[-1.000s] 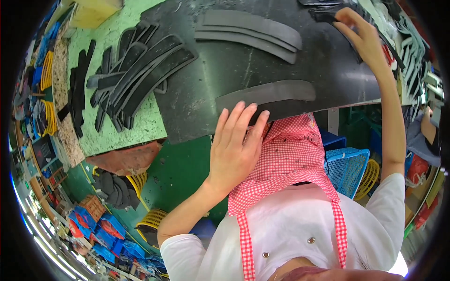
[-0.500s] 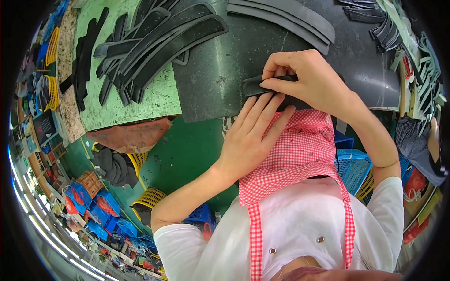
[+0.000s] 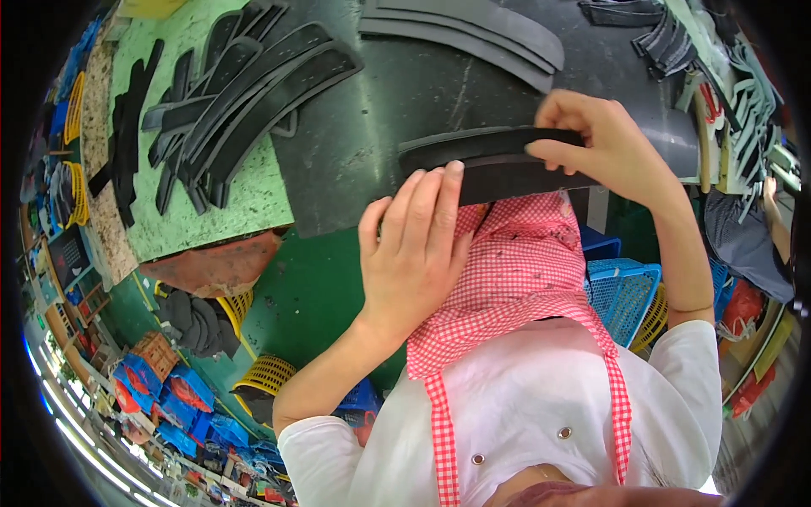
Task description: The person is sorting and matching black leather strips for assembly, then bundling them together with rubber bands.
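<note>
A person in a white shirt and a red-and-white checked apron (image 3: 524, 270) works at a dark, matte sheet-covered bench (image 3: 372, 127). The right hand (image 3: 608, 148) pinches a long, curved black rubber strip (image 3: 498, 160) at the bench's near edge, fingers closed on its top. The left hand (image 3: 414, 245) lies flat and open, fingertips touching the strip's lower edge. Farther back lie three similar curved strips (image 3: 465, 34). To the left, a fanned pile of black strips (image 3: 228, 93) rests on a speckled green board (image 3: 211, 203). A blue plastic basket (image 3: 621, 287) stands below.
</note>
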A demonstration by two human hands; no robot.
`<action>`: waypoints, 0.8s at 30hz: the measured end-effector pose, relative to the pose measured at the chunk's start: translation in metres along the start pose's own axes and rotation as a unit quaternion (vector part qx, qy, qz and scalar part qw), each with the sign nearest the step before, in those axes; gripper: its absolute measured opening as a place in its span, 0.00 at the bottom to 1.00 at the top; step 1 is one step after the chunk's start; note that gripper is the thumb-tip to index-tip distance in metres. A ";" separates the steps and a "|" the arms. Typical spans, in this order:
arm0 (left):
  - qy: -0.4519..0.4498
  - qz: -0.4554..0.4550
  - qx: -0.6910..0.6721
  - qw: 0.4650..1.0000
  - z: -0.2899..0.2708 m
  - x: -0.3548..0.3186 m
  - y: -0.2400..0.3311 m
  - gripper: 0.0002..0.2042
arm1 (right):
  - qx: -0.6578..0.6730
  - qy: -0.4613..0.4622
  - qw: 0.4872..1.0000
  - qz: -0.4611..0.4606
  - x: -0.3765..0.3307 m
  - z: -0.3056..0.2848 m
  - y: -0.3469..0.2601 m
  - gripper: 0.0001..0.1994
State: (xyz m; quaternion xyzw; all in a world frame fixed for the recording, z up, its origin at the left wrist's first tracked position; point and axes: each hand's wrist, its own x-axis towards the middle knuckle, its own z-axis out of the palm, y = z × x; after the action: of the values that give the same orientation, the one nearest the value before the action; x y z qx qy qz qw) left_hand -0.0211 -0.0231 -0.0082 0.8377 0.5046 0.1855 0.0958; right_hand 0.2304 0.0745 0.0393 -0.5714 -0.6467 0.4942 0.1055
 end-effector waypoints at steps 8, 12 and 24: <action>-0.013 0.012 0.055 0.998 0.002 0.014 -0.002 0.35 | 0.057 0.039 0.996 0.055 -0.023 -0.010 0.024 0.10; -0.004 0.026 0.066 0.997 0.003 0.018 -0.001 0.35 | 0.022 0.044 0.997 0.054 -0.018 -0.012 0.023 0.11; -0.031 0.194 -0.114 0.974 0.013 0.043 -0.011 0.20 | -0.082 0.089 0.989 -0.080 0.001 -0.021 0.020 0.09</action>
State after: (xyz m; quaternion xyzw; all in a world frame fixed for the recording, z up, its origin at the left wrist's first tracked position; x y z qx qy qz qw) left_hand -0.0064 0.0201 -0.0150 0.9085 0.3051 0.2304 0.1686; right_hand 0.2573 0.0835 0.0332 -0.5658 -0.7169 0.3769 0.1545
